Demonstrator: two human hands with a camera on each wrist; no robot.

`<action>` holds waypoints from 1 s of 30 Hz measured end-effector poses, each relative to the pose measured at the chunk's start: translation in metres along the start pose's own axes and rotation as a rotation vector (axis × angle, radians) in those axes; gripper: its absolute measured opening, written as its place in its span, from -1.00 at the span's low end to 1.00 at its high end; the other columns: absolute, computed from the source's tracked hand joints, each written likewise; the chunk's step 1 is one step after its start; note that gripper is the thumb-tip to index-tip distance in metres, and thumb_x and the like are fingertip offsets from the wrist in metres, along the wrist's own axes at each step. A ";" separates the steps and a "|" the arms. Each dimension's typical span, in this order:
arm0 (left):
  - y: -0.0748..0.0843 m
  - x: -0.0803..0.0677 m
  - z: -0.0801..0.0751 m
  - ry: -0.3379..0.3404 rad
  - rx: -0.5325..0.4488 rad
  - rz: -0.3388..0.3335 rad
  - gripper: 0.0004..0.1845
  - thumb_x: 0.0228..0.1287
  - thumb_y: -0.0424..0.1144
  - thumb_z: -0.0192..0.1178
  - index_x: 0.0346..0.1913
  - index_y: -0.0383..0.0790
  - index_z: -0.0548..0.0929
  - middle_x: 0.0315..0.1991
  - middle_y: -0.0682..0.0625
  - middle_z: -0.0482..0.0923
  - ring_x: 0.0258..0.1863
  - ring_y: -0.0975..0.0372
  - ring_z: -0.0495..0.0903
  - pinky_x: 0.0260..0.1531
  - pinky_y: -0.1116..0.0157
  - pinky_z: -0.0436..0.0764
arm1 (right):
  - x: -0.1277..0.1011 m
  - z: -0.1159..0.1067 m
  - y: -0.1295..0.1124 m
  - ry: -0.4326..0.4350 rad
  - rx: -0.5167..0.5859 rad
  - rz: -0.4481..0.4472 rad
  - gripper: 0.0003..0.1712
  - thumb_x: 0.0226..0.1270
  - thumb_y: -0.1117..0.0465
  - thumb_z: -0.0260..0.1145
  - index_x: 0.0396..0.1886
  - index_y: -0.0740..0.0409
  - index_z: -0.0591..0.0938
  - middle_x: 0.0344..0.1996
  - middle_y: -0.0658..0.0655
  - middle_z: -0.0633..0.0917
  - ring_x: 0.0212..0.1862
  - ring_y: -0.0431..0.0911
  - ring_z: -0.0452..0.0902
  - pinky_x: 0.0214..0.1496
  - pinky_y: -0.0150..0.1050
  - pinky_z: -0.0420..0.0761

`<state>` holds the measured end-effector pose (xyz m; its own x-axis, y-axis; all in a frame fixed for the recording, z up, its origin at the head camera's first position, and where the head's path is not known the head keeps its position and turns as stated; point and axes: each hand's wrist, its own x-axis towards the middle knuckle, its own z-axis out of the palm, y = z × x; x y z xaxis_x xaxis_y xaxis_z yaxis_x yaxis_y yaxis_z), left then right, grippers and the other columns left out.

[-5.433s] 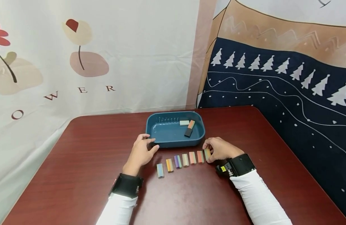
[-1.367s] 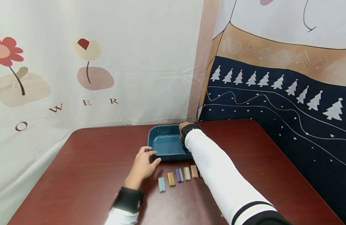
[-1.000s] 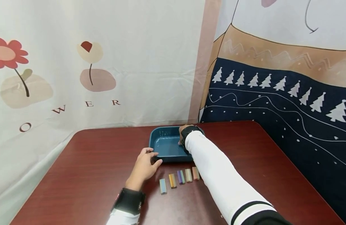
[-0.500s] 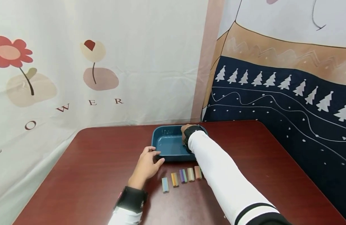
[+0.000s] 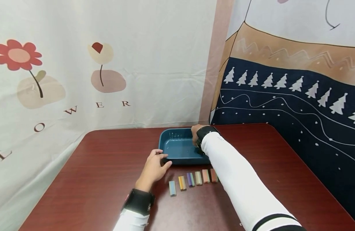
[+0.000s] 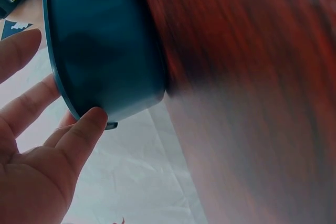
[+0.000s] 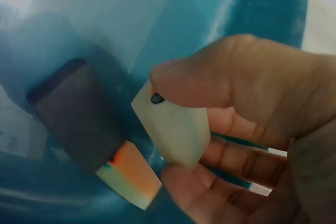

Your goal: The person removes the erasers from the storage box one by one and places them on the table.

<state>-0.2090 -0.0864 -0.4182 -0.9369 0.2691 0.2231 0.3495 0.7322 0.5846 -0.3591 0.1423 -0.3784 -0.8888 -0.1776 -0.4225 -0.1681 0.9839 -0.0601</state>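
My right hand (image 5: 195, 134) reaches into the right side of a blue tray (image 5: 180, 161). In the right wrist view its thumb and fingers pinch a pale eraser (image 7: 176, 129) with a dark spot. Beside that lies a striped orange and green eraser (image 7: 137, 174) in a black sleeve, on the tray's floor. At the tray's front left corner is my left hand (image 5: 152, 168), fingers loosely spread. The left wrist view has its fingertips (image 6: 94, 116) right at the rim and outer wall.
Several two-tone erasers stand in a row before the tray, from a blue one (image 5: 172, 188) and a yellow one (image 5: 182, 183) to an orange-red one (image 5: 213, 175) beside my right sleeve (image 5: 238, 170). Curtains hang behind the reddish-brown table (image 5: 108, 154).
My right hand has gone from the striped eraser at the row's right end into the tray, where it has stayed over the last second. The left hand keeps to the tray's corner.
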 end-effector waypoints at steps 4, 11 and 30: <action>-0.001 -0.001 0.001 0.000 0.003 -0.003 -0.63 0.26 -0.19 0.31 0.05 -0.36 0.67 0.18 -0.23 0.40 0.17 -0.07 0.41 0.14 0.00 0.43 | -0.007 -0.004 0.003 0.020 0.027 -0.041 -0.82 -0.08 0.17 0.59 -0.49 0.03 0.72 -0.41 -0.02 0.68 -0.35 -0.09 0.55 -0.35 -0.16 0.56; -0.004 -0.002 0.001 -0.010 -0.001 -0.016 -0.62 0.27 -0.19 0.30 0.06 -0.36 0.67 0.19 -0.21 0.39 0.19 -0.07 0.39 0.15 0.00 0.42 | -0.029 -0.011 0.005 0.059 0.111 -0.147 -0.56 -0.01 0.29 0.54 -0.07 0.21 0.65 -0.26 0.06 0.63 -0.33 -0.08 0.59 -0.29 -0.20 0.60; 0.000 0.001 0.000 -0.021 0.000 -0.022 -0.60 0.28 -0.17 0.29 0.09 -0.35 0.65 0.21 -0.20 0.36 0.20 -0.06 0.39 0.15 0.02 0.44 | -0.101 0.010 0.038 0.350 0.259 -0.384 -0.51 -0.01 0.33 0.50 -0.02 0.35 0.60 -0.21 0.15 0.63 -0.27 -0.05 0.54 -0.24 -0.20 0.60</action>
<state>-0.2097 -0.0862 -0.4181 -0.9443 0.2660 0.1935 0.3286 0.7379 0.5894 -0.2709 0.1979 -0.3471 -0.8802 -0.4746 -0.0053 -0.4356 0.8123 -0.3878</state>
